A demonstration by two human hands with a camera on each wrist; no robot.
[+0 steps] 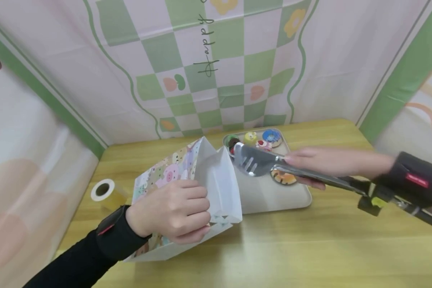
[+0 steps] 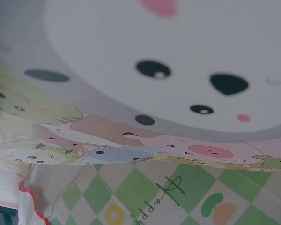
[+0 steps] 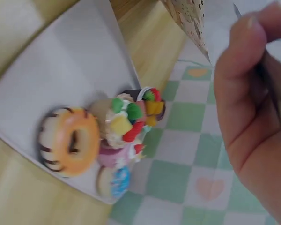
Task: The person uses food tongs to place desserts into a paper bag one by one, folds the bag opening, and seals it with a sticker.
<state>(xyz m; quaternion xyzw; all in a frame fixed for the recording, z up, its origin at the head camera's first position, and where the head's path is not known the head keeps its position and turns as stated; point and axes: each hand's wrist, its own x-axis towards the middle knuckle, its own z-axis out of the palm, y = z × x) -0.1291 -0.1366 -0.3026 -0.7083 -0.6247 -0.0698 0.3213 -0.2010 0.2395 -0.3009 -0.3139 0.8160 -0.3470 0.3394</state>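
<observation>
My left hand (image 1: 180, 210) grips the side of a paper bag (image 1: 169, 172) printed with cartoon animals. The bag lies tilted, its white mouth facing right. My right hand (image 1: 331, 162) holds a pair of metal tongs (image 1: 253, 158), their slotted head beside the bag's mouth and above a tray (image 1: 273, 200). Whether anything sits between the tong heads cannot be seen. Under the tongs, an orange doughnut (image 1: 283, 177) with dark stripes rests on the tray. Animal print on the bag (image 2: 178, 108) fills most of the left wrist view, which hides the left hand.
A blue-topped doughnut (image 1: 272, 137), a yellow treat (image 1: 251, 138) and a pink one (image 1: 264, 145) crowd the tray's far end. Fruit-topped pastries (image 3: 124, 117) show in the right wrist view. Left of the bag stands a tape roll (image 1: 104, 190). Printed curtains (image 1: 216, 60) hang behind the wooden table (image 1: 309, 248).
</observation>
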